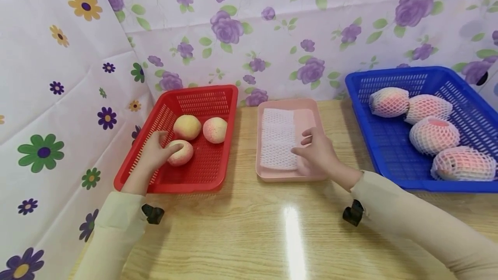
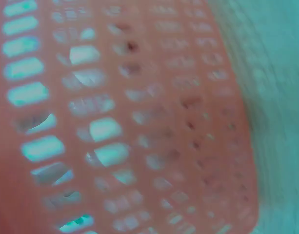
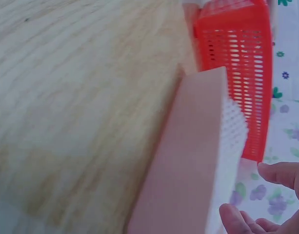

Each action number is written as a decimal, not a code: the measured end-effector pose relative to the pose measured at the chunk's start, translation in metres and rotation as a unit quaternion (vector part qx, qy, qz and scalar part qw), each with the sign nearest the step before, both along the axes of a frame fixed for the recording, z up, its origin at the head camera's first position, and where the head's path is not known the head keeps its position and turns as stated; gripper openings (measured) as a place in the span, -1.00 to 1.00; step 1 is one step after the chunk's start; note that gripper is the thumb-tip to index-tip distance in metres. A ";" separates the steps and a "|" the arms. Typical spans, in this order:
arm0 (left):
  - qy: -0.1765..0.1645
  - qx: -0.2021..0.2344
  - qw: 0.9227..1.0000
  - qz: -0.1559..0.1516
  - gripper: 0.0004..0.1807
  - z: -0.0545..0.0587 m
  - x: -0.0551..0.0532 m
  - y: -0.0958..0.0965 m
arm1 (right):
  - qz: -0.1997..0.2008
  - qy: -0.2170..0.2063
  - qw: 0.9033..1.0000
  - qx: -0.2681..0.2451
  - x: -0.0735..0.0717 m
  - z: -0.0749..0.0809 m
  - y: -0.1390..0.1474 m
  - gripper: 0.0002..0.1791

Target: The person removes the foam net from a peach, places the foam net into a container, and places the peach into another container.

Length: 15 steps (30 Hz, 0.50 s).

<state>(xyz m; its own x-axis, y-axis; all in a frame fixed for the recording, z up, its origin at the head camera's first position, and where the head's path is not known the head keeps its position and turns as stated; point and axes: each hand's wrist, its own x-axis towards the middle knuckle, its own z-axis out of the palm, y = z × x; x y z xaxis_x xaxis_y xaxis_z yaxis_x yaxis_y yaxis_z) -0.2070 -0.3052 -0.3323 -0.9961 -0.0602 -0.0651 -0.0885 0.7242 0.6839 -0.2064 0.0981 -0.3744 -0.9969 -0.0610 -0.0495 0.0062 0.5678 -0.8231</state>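
Observation:
Inside the red basket (image 1: pixel 221 180), my left hand (image 1: pixel 153 152) is at the nearest peach (image 1: pixel 181 155), its thumb lying over the fruit and its fingers spread to the left. Whether it presses on the peach I cannot tell. Two more peaches, a yellowish one (image 1: pixel 187 127) and a pinkish one (image 1: pixel 215 130), lie behind. My right hand (image 1: pixel 320 150) hovers over the right side of a pink tray (image 1: pixel 305 120), thumb and fingers apart with nothing between them. White foam net sleeves (image 1: pixel 277 139) lie flat in that tray, near the thumb tip.
On the right stands a blue basket (image 1: pixel 393 150) with several net-wrapped peaches (image 1: pixel 433 135). Floral cloth (image 1: pixel 233 55) hangs behind the wooden table (image 1: pixel 233 237) and along its left side. The left wrist view shows mostly the red basket's slotted wall (image 2: pixel 139 107).

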 end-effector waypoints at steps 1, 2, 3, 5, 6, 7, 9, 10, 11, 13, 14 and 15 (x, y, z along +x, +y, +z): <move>0.006 0.005 1.000 -0.001 -0.18 0.003 0.001 0.003 | -0.002 0.000 1.000 -0.001 0.000 0.003 0.001 -0.36; 0.011 0.009 1.000 -0.003 -0.18 0.005 0.002 0.006 | -0.004 0.004 1.000 -0.003 0.000 0.006 0.002 -0.36; 0.014 0.013 1.000 -0.006 -0.19 0.008 0.003 0.009 | -0.005 0.006 1.000 -0.006 -0.001 0.009 0.003 -0.35; 0.018 0.025 0.999 -0.010 -0.20 0.014 0.005 0.016 | -0.003 0.012 1.000 -0.015 -0.001 0.016 0.004 -0.34; 0.020 0.033 0.999 -0.012 -0.20 0.016 0.006 0.020 | -0.003 0.012 1.000 -0.018 -0.002 0.019 0.005 -0.34; 0.021 0.042 0.999 -0.014 -0.21 0.018 0.007 0.024 | -0.003 0.012 1.000 -0.022 -0.002 0.022 0.006 -0.33; 0.023 0.059 0.998 -0.018 -0.21 0.021 0.007 0.030 | -0.004 0.008 1.000 -0.021 -0.001 0.029 0.008 -0.32; 0.025 0.066 0.997 -0.020 -0.23 0.022 0.008 0.033 | -0.004 0.005 1.000 -0.022 0.000 0.032 0.009 -0.31; 0.026 0.074 0.997 -0.023 -0.24 0.022 0.008 0.036 | -0.005 0.003 1.000 -0.024 0.000 0.036 0.011 -0.31; 0.024 0.082 0.996 -0.029 -0.25 0.023 0.007 0.040 | -0.007 0.003 1.000 -0.025 0.002 0.042 0.014 -0.30; 0.024 0.086 0.995 -0.031 -0.26 0.023 0.007 0.042 | -0.006 0.001 1.000 -0.027 0.003 0.045 0.015 -0.30; 0.024 0.091 0.995 -0.032 -0.26 0.023 0.007 0.043 | -0.006 0.003 1.000 -0.027 0.004 0.048 0.017 -0.29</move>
